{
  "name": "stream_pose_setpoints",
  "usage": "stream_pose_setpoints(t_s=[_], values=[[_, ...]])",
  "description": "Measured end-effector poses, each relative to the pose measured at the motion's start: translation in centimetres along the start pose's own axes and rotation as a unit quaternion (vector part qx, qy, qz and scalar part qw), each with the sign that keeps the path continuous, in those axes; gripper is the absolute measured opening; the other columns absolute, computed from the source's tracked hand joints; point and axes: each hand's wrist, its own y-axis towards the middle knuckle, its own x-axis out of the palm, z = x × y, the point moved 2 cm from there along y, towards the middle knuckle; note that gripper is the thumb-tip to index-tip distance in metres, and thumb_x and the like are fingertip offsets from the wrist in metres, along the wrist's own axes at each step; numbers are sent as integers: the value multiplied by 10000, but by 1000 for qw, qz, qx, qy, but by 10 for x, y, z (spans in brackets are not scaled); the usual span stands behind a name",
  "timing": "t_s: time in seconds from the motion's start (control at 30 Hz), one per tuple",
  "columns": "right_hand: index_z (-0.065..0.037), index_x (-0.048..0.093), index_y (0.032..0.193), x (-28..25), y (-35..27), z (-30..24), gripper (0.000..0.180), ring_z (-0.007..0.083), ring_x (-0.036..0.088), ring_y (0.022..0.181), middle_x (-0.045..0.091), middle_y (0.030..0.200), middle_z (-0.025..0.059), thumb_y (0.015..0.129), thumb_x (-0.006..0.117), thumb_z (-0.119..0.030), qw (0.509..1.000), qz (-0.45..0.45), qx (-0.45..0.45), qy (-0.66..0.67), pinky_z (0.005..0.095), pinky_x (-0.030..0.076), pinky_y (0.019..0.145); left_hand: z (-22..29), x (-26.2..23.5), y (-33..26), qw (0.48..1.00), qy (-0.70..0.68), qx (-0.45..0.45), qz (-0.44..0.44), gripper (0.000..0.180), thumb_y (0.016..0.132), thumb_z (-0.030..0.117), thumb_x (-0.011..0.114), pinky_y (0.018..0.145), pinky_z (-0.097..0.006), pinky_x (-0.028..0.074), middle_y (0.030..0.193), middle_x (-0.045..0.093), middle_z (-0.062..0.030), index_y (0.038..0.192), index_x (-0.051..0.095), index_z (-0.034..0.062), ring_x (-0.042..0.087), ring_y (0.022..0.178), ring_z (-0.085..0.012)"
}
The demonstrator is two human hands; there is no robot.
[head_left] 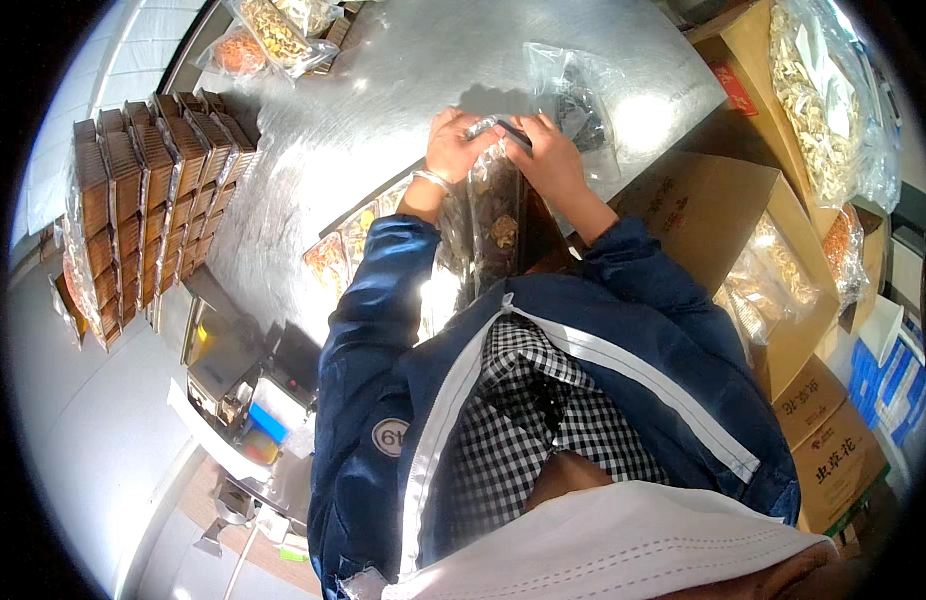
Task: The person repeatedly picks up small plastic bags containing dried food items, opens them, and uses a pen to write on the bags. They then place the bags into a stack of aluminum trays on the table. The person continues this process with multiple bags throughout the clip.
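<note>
In front of me on the metal table stands a clear plastic bag [495, 215] with brown dried pieces inside, possibly dried mushrooms. My left hand [457, 152] is closed, pinching the bag's gathered top edge. Close beside it, my right hand [555, 168] is closed around a small dark flat strip [515, 137] at the same edge; its exact kind cannot be told. Beside my left forearm lie clear packs of mixed dried food [355, 235], partly hidden by the sleeve. A clear bag of black dried pieces [575, 112] lies just beyond my right hand.
Stacked brown trays [148, 200] rise at the left of the metal table [313, 130]. Bags of dried food [273, 35] sit at the far left. On the right are open cardboard boxes [698, 205] and a large bag of pale dried slices [813, 120]. Equipment [228, 355] stands lower left.
</note>
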Motion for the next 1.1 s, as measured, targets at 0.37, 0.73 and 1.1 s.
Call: stream_pose_setpoints(t_s=[0.37,0.73,1.1], values=[[-60,665,1088,20,8,32,418,280,662,839,693,915,148,843,683,-398,966,-172,73,182,386,501,750,48,-34,15,973,79,-112,-186,537,854,523,652,812,-403,532,902,718,-135,1249,575,168,697,904,-326],[-50,649,1141,26,-5,20,426,324,670,891,698,943,178,857,672,-367,979,-152,65,119,397,503,801,35,-24,-1,980,97,-77,-158,376,903,431,540,896,-436,515,1025,711,-155,1101,684,146,659,1004,-381],[11,647,951,51,-3,36,224,318,631,695,646,777,209,899,648,-207,974,-151,-33,164,374,477,628,20,-16,-34,957,230,120,-133,313,945,244,491,871,-411,536,1155,623,-152,1188,629,102,649,1019,-348]])
